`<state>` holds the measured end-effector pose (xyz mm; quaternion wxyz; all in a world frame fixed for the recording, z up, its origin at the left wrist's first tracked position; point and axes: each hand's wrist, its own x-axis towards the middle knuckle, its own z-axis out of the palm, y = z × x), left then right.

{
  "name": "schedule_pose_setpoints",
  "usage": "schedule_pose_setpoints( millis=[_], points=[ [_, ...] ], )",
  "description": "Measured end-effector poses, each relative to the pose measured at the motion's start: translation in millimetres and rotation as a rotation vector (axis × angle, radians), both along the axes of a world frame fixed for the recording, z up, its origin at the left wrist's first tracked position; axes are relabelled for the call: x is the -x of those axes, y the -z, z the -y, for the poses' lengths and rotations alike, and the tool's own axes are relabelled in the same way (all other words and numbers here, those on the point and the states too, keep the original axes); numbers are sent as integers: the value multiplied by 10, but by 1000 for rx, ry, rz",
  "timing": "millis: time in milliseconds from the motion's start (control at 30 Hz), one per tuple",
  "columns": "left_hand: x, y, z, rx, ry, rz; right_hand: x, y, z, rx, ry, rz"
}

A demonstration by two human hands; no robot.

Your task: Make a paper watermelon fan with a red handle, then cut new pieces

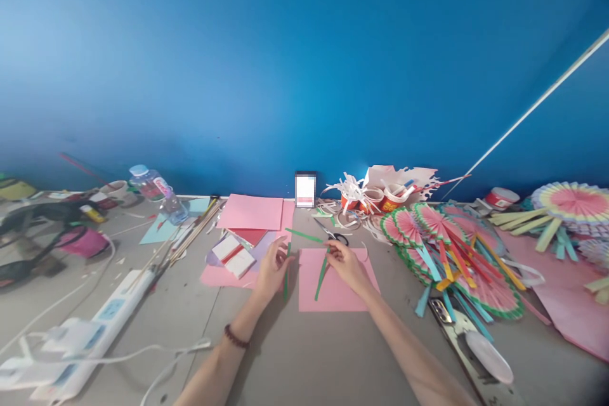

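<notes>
My right hand (346,265) pinches a green paper strip (321,278) over a pink sheet of paper (333,299). Another green length (303,235) runs from the same fingertips up to the left; whether it is one folded strip or two, I cannot tell. Thumb and fingers of my left hand (273,266) are curled round a further green strip (286,282), whose end hangs below the thumb. Just beyond my right fingertips lie scissors (333,234) with dark handles.
Pink sheets (252,211) and a white packet (233,256) lie left of my hands. A power strip (102,323) and plastic bottle (155,185) are farther left. Rightward are pleated paper fans (442,228), paper cups (394,196) and a phone (459,336). A blurred screen (305,190) stands behind.
</notes>
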<state>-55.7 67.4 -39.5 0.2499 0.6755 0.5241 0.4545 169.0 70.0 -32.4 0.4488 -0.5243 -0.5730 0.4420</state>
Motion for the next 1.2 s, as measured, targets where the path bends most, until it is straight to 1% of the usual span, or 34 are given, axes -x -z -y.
schedule_pose_setpoints(
  millis=[67,167,267,300,333,367,467,533,567,700,767,900,967,1100,1200],
  points=[
    [56,23,-40,-41,-36,-77,-26,-26,-8,80,-15,-40],
    [114,63,-69,-134,-78,-271,-59,-90,-7,179,-19,-70],
    [126,55,-53,-214,-144,-417,-85,-139,-7,242,-25,-114],
    [116,37,-38,-235,-145,-443,-93,-143,-9,253,-30,-121],
    [97,14,-19,-253,-120,-460,-100,-141,-13,260,-33,-117],
    [71,-12,2,-264,-57,-473,-106,-133,-18,262,-34,-104],
    [-36,-69,74,-241,190,-477,-123,-106,-25,257,-31,-36],
    [-107,-74,114,-203,274,-484,-136,-105,-14,256,-39,-8],
    [-135,-67,129,-189,294,-485,-144,-111,-2,255,-49,-6],
    [-189,-32,159,-175,294,-478,-192,-135,57,237,-103,-4],
    [-188,-37,164,-177,293,-461,-222,-131,75,199,-97,26],
    [-173,-79,158,-148,280,-337,-274,-116,71,163,-72,75],
    [-162,-91,149,-105,246,-270,-291,-128,56,166,-64,86],
    [-136,-86,126,-10,180,-200,-331,-171,-2,138,-47,126],
    [-123,-83,116,11,166,-164,-399,-183,-105,55,-35,239]
  ],
)
